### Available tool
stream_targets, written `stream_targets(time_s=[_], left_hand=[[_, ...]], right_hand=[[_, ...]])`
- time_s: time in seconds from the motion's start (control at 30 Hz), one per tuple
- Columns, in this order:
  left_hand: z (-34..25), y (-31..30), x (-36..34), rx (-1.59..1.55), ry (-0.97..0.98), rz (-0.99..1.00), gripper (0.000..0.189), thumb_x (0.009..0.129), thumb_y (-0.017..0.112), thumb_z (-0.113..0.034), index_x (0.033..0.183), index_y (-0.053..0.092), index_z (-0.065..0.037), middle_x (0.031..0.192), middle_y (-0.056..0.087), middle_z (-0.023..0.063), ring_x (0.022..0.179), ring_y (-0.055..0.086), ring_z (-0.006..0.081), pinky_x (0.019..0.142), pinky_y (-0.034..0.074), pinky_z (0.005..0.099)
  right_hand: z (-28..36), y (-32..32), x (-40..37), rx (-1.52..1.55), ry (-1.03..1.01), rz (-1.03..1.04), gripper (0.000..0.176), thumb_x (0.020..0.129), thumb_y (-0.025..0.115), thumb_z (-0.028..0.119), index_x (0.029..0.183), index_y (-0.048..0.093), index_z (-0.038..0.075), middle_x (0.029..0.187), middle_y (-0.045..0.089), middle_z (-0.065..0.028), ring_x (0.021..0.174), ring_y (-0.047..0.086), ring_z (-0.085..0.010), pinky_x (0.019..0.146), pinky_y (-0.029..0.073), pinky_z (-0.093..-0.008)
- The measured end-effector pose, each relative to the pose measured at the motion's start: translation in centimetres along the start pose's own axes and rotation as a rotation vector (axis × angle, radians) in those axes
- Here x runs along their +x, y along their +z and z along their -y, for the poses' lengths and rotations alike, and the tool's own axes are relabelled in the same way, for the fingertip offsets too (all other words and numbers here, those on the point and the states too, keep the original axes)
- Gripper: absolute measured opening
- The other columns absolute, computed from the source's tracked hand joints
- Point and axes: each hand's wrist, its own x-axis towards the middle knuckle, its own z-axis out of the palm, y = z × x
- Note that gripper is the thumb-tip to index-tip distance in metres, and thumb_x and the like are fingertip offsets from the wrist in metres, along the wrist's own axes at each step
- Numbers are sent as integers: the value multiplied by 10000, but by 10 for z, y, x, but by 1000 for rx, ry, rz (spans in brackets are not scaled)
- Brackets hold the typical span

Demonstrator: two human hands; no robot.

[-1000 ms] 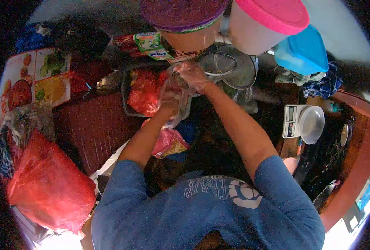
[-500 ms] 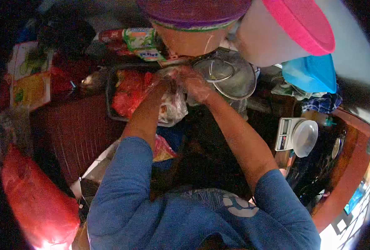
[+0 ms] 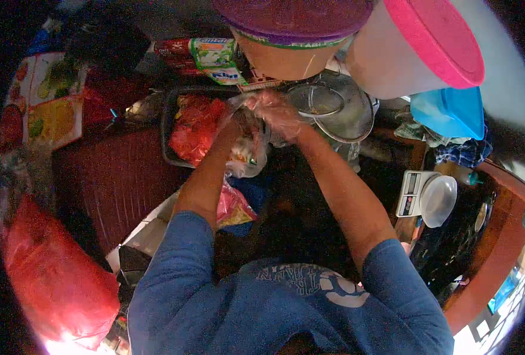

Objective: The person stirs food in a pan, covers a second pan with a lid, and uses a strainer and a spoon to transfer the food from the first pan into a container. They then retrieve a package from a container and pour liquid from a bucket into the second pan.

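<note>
Both hands meet over the right end of a dark tray [image 3: 166,133]. A clear plastic bag [image 3: 255,158] hangs below them, with something pale inside that I cannot make out. My left hand [image 3: 239,112] is closed on the bag's upper part, its fingers partly hidden. Close beside it, my right hand [image 3: 277,112] has its fingers bent round the top of the same bag; a shiny clear film shows over the skin. Red plastic bags [image 3: 198,127] lie in the tray, left of my hands. A wire-handled mesh strainer [image 3: 345,115] is just right of my right hand.
A purple-lidded tub [image 3: 292,56] and a pink-lidded container [image 3: 404,56] stand at the back, near a blue container [image 3: 452,112]. To the right is a white kitchen scale [image 3: 410,192] with a bowl [image 3: 439,201]. A big red bag [image 3: 61,278] sits at left.
The view has shifted slightly, so the surroundings appear a little further right and lower. My hands stay together at the bag, which hangs in a somewhat different shape.
</note>
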Motion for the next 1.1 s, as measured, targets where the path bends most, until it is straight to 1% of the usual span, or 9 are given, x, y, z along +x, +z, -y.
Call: stream_targets(time_s=[0.13, 0.2, 0.3, 0.33, 0.4, 0.5, 0.83, 1.0, 1.1], left_hand=[[24, 18, 14, 28, -52, 31, 466, 936, 549, -295, 1311, 526, -20, 1271, 583, 201, 1099, 599, 360, 956, 466, 461], [34, 26, 16, 31, -62, 45, 463, 933, 553, -296, 1302, 533, -18, 1259, 590, 204, 1087, 605, 362, 948, 471, 462], [44, 36, 27, 30, -70, 59, 458, 928, 559, -297, 1289, 544, -15, 1240, 602, 207, 1071, 615, 365, 937, 477, 464], [45, 38, 31, 28, -72, 64, 457, 927, 561, -297, 1285, 548, -14, 1234, 605, 208, 1065, 618, 366, 933, 480, 464], [49, 42, 40, 19, -70, 63, 454, 924, 565, -298, 1276, 555, -12, 1222, 613, 210, 1054, 625, 368, 926, 484, 466], [53, 44, 46, 9, -52, 55, 449, 920, 571, -299, 1264, 566, -9, 1204, 624, 214, 1037, 635, 371, 915, 491, 467], [58, 64, -6, 198, 28, -259, 437, 906, 590, -301, 1221, 602, 1, 1142, 662, 225, 981, 668, 380, 877, 514, 473], [-52, -95, -91, 23, -47, -266, 455, 854, 657, -302, 1213, 611, -28, 1095, 667, 218, 1003, 659, 379, 883, 515, 477], [-51, -107, -123, 243, -137, -124, 447, 854, 660, -257, 1271, 604, -108, 1116, 656, 221, 1034, 644, 381, 915, 507, 462]], right_hand=[[17, -1, -6, -96, 61, 26, 370, 949, 623, 358, 1095, 630, 18, 1093, 658, -84, 1037, 582, -179, 926, 450, -344], [50, 4, -13, -123, 318, -4, 322, 975, 612, 311, 1106, 639, 19, 1090, 672, -95, 1044, 598, -185, 942, 462, -344], [-43, 0, 8, 288, -125, 65, 263, 999, 592, 282, 1097, 664, 49, 1066, 679, -89, 994, 602, -189, 924, 477, -357], [-31, -1, 5, 281, -126, 58, 263, 999, 592, 282, 1097, 664, 49, 1066, 679, -89, 994, 602, -189, 924, 477, -357], [16, 2, -8, -460, -102, 100, 244, 1008, 576, 267, 1092, 670, 58, 1034, 679, -88, 967, 605, -185, 910, 486, -359], [21, 7, -13, -138, 129, 111, 275, 1012, 565, 299, 1080, 672, 56, 1009, 674, -87, 940, 602, -184, 887, 490, -363], [-15, 10, 12, -207, 69, -37, 268, 968, 590, 265, 1064, 654, 23, 964, 680, -86, 868, 615, -219, 814, 498, -372], [-21, 18, 0, -783, -318, -106, 250, 880, 645, 161, 1101, 648, 43, 995, 675, -134, 913, 640, -298, 857, 519, -392], [-6, 3, -34, -502, -177, -197, 316, 858, 681, 176, 1155, 652, 69, 1062, 680, -133, 984, 646, -291, 890, 520, -391]])
